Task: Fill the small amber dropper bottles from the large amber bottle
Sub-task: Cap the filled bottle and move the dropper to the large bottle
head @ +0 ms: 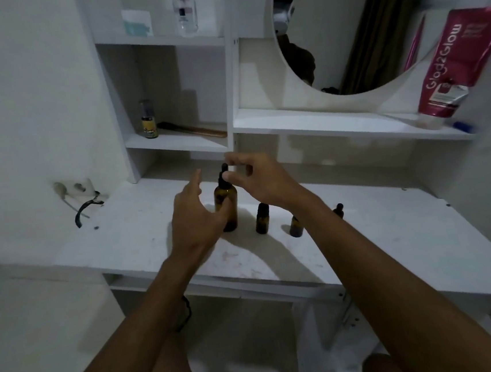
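- The large amber bottle [226,208] stands upright on the white vanity top [141,238], with both hands closing in on it.
- The right hand [260,181] is above the bottle, thumb and forefinger pinched together on the black dropper cap [224,175]; its other fingers are curled loosely out of the way.
- The left hand [195,220] is spread open, fingers apart, right at the bottle's near-left flank. From where I stand I cannot tell whether the palm is already touching the glass or just short of it.
- Just right of the big bottle, under the right wrist, stands a small amber dropper bottle [262,222] with its cap on. A second small bottle [295,226] shows half hidden beneath the forearm, and a third [339,210] peeks out past the arm's far side.
- To my eye the step is opening the big bottle, so the filling itself looks not yet begun.
- The risk I see: if the cap gets twisted before the left hand steadies the glass, the tall bottle may spin or tip.
- The right forearm hangs just over the small bottles; lowering the elbow while lifting the dropper out could knock them down.
- A loaded dropper carried across could drip on the top.
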